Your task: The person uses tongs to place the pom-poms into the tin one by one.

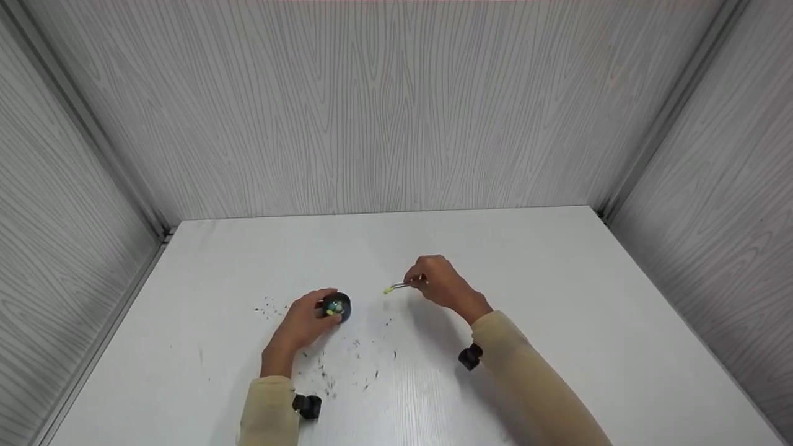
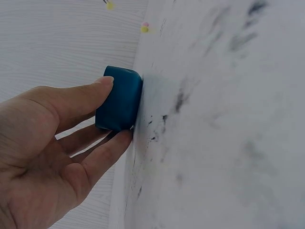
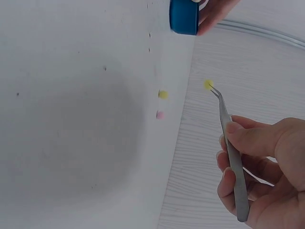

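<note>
My left hand (image 1: 303,321) holds a small round blue cup (image 2: 120,99) on the table, the thumb on one side and the fingers on the other. From above, the cup's dark inside shows several small beads, green, whitish and yellow. To its right, my right hand (image 1: 441,282) grips a pair of silver tweezers (image 3: 232,157) with bent tips. A small yellow bead (image 3: 208,84) is at those tips, raised off the table. Below it, a yellow bead (image 3: 163,94) and a pink bead (image 3: 160,115) lie close together on the white surface.
Dark smudges and specks (image 1: 322,371) mark the white table (image 1: 533,266) around the left forearm. Grey wood-grain panels (image 1: 372,105) rise at the back and both sides. Each sleeved forearm carries a black wrist camera (image 1: 471,357).
</note>
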A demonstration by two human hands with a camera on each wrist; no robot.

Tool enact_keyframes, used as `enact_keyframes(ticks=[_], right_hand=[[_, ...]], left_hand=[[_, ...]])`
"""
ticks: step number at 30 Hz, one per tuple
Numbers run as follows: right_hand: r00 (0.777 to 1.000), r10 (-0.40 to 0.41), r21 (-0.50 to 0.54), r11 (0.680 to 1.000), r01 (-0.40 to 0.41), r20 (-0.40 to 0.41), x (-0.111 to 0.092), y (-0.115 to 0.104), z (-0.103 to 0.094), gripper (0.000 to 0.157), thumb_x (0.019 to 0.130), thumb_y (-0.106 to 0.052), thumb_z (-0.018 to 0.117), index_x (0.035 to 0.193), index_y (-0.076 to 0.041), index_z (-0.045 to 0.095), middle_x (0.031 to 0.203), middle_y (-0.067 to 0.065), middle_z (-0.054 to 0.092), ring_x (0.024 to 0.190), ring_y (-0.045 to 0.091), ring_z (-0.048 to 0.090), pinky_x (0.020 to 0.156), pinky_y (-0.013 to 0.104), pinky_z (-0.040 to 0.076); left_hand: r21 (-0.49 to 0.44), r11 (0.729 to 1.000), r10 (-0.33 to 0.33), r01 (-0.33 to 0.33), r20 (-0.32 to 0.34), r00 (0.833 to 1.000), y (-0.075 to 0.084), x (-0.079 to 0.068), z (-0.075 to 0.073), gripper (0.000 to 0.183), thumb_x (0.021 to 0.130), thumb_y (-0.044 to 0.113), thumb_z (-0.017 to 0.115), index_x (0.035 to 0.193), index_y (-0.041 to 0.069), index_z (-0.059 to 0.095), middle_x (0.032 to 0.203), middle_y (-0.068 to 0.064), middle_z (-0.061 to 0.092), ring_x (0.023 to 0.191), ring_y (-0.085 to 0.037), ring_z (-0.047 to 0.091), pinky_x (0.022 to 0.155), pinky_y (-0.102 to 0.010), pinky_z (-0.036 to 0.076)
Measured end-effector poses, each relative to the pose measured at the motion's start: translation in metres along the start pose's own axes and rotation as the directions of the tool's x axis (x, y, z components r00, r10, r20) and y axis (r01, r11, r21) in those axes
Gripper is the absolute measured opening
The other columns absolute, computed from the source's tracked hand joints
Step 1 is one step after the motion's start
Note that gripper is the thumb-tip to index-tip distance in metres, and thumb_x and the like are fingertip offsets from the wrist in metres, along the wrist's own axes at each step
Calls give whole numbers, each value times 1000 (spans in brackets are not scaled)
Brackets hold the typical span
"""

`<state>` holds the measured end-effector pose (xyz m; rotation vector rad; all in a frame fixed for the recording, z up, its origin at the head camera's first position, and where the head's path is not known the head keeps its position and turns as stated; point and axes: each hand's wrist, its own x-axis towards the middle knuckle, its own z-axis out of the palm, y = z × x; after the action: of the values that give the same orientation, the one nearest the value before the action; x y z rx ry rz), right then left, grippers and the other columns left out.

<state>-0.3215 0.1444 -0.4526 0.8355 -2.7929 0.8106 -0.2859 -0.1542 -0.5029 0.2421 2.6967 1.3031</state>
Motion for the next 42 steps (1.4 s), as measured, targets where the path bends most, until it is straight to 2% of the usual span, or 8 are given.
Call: enact_keyframes(ticks=[4,13,22,33,42], right_hand=[[1000,-13,4,1000,13,-3,3,-4,3,15,93,5,71,100,-3,82,95,12,76,90,23,73,80,39,63],[994,-109,-46,993,108,-17,6,-11,13,14,93,2,72,98,-4,83,90,11,75,85,22,71,75,36,62],[993,-116,-47,992,115,-13,12,-20,24,15,94,2,71,100,-5,83,92,10,76,86,19,71,77,32,63],[991,-131,-43,991,131,2,18,-30,34,16,95,1,70,102,-5,83,95,9,77,89,18,72,80,30,63],[990,-137,-57,989,138,16,21,-34,40,17,97,1,68,103,-6,83,96,9,76,91,18,71,81,28,62]], left_hand=[[1,1000,0,0,-1,1000,0,0,0,59,98,12,69,153,7,48,157,-26,46,144,-46,48,119,-59,41],[4,1000,11,-11,-8,1000,1,0,0,58,98,11,69,152,5,49,153,-26,50,141,-45,52,117,-58,43],[3,1000,29,-29,-9,1000,-1,1,0,58,98,10,69,152,4,49,155,-26,49,142,-45,50,119,-58,41],[5,1000,15,-15,-4,1000,3,0,0,58,98,11,69,152,5,49,156,-26,48,143,-45,48,120,-59,39],[2,1000,26,-26,2,1000,2,-1,0,57,98,11,70,151,4,49,154,-27,48,141,-46,50,118,-59,42]])
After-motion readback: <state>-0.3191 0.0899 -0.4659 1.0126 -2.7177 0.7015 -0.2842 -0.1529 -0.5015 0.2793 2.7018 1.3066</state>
